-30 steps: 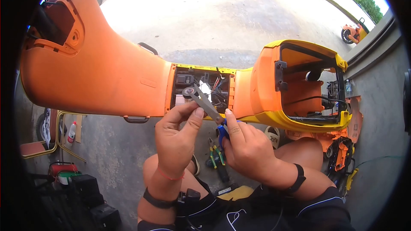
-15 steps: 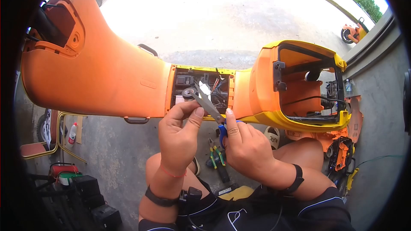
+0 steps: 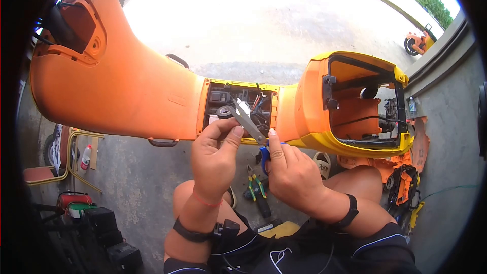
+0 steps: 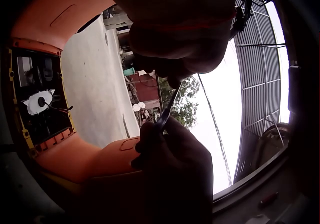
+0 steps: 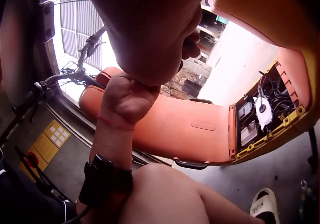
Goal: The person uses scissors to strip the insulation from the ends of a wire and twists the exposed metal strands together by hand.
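In the head view my right hand [image 3: 297, 175] grips a pair of scissors [image 3: 248, 124] by its blue handle, index finger laid along the pivot. The grey blades stand apart and point up and left. My left hand [image 3: 215, 160] pinches at the lower blade with thumb and index finger. Seen from the left wrist, the blade [image 4: 172, 101] spans the gap between both hands. A black tape roll [image 3: 224, 112] shows just beyond the left fingertips. Behind the blades, a white piece [image 3: 242, 105] sits among wires in the open compartment [image 3: 264, 116] of an orange scooter body [image 3: 147, 91].
Green-handled pliers [image 3: 250, 182] and a black-handled tool [image 3: 263, 205] lie on the floor below the hands. Removed orange panels [image 3: 406, 182] lie at right. A folding chair [image 3: 61, 172], a plastic bottle [image 3: 85, 157] and black boxes [image 3: 109, 233] stand at left.
Both hands and the scissors hold nearly the same pose, with the left hand drifting slightly right and down. The whole view has shifted a little.
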A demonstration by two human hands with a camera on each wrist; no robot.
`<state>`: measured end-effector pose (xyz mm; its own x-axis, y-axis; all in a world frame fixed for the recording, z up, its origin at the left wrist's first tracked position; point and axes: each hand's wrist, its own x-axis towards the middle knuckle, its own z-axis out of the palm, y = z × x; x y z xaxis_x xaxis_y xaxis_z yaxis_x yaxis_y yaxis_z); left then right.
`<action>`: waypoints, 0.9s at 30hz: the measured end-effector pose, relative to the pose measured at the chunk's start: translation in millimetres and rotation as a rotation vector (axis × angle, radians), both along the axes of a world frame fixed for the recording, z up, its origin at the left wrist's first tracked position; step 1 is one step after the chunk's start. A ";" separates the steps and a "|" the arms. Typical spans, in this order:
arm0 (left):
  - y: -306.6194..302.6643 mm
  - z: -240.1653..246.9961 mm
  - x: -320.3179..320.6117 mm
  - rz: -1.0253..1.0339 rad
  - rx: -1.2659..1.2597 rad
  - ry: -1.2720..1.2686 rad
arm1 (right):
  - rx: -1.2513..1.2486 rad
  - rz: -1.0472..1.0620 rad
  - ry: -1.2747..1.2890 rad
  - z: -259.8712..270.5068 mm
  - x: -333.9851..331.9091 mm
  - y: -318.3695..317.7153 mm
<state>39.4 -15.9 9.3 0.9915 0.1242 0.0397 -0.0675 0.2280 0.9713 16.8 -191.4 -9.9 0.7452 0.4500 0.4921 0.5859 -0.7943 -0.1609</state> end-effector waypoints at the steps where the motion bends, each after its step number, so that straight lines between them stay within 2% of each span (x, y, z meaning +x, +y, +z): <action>1: 0.1 0.0 1.1 -0.004 0.004 0.013 | 0.000 0.003 -0.006 -0.4 0.5 -0.4; 4: -0.7 -3.2 5.6 0.013 0.046 0.015 | -0.013 0.009 0.039 1.6 6.1 -0.2; 6: 2.7 -3.8 6.3 0.033 0.082 0.034 | 0.177 0.049 0.173 0.8 6.2 -0.9; 7: 1.8 -3.1 8.0 0.048 0.101 0.016 | 0.173 0.035 0.198 1.1 4.8 -2.3; 9: -1.6 -5.2 5.8 0.039 0.131 -0.001 | 0.347 0.127 0.415 4.6 7.1 -12.2; 10: 1.4 -6.9 5.0 0.072 0.217 0.004 | 0.338 0.107 0.421 7.2 9.0 -17.8; 13: 4.6 -0.1 0.9 0.090 0.259 0.003 | 0.519 0.283 0.763 17.7 14.3 -25.2; 14: 5.5 1.1 1.1 0.081 0.231 0.017 | 0.524 0.292 0.755 19.0 15.8 -26.6; 16: 7.6 2.2 1.0 0.079 0.213 0.021 | 0.811 0.331 1.127 19.5 15.7 -28.9; 17: 8.5 1.6 2.9 0.070 0.248 0.029 | 0.890 0.357 1.196 16.3 16.8 -30.6; 18: 9.4 2.0 4.3 0.059 0.284 0.036 | 0.896 0.369 1.182 17.3 18.8 -32.1; 21: 12.2 6.6 4.8 0.056 0.289 0.020 | 0.980 0.355 1.497 19.1 26.4 -37.1; 27: 18.3 4.6 -2.0 0.070 0.226 0.045 | 1.164 0.457 1.675 8.4 26.5 -35.1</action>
